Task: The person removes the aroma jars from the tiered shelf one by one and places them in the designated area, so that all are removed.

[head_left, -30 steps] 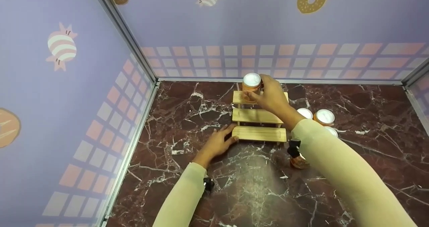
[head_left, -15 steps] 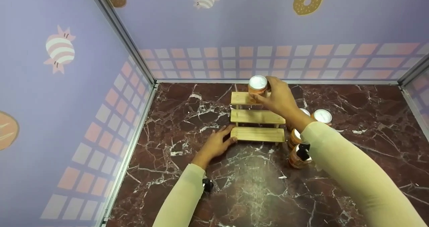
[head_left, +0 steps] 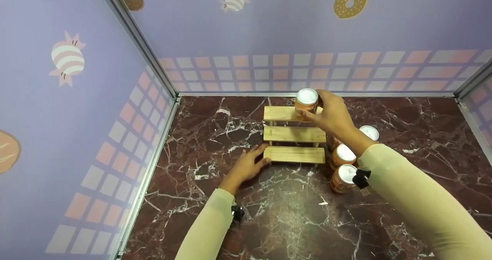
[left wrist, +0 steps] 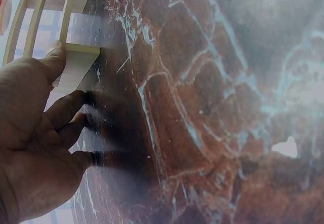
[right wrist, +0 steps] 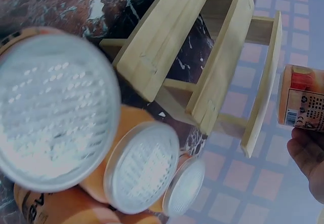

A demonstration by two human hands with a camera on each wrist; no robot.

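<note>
My right hand grips an orange jar with a white lid, upright over the right part of the top step of a three-step wooden rack. In the right wrist view, a narrow gap shows between the jar's base and the top step. Its label faces that camera. My left hand rests at the left end of the lowest step. One digit touches the wood in the left wrist view, while the other fingertips lie on the tabletop, spread and relaxed.
Several similar jars stand right of the rack, including a front jar, a middle one and a far one, partly behind my right forearm. The dark red marbled tabletop meets a patterned back wall and left wall.
My right hand has carried the jar rightward along the top step. As the forearm shifted right, more of the standing jars came into sight. The left hand has stayed at the rack.
</note>
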